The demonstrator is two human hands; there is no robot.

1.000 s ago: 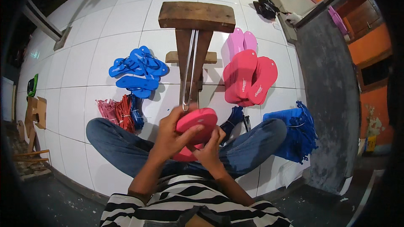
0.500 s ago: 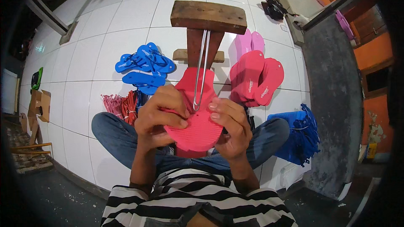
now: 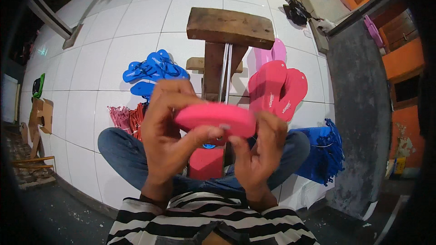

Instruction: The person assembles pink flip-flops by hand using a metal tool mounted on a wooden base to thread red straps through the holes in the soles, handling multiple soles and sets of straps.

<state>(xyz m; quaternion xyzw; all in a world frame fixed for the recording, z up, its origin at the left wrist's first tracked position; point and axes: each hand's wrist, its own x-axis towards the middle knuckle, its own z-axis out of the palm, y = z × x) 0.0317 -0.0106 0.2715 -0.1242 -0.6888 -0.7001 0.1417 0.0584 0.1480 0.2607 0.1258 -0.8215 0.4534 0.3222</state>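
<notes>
Head view: a seated person works a red-pink sole (image 3: 206, 115) above the lap, before a wooden stand (image 3: 230, 26).
Held sole: raised between both hands, tilted, seen nearly edge-on and partly blurred; no strap is visible on it.
Left hand (image 3: 169, 131): grasps the sole's left part, fingers behind, thumb pressed to the near face.
Right hand (image 3: 263, 147): grasps the right end, thumb at the near lower edge; the exact finger contact is blurred.
Finished state: the blue slippers (image 3: 156, 66), left of the stand, carry straps.
Unfinished state: the stacked red soles (image 3: 267, 86) and the pink soles (image 3: 279, 51) behind them show no straps; the held sole appears, by judgement, equally incomplete.
Metal rods (image 3: 225, 70): slim, running from the stand's crosspiece toward the person; their near ends are hidden behind the held sole.
Red flat piece (image 3: 205, 164): below the hands, between the legs; its nature cannot be told.
Strap bundles: pink (image 3: 119, 117) and red (image 3: 136, 121) beside the left knee; a large blue bundle (image 3: 323, 147) beside the right knee.
Obstructions: the left hand partly covers the nearest blue slipper; the stand occupies the floor directly ahead.
Periphery: cardboard box (image 3: 44, 114) at far left; black bag (image 3: 296, 11) at upper right.
</notes>
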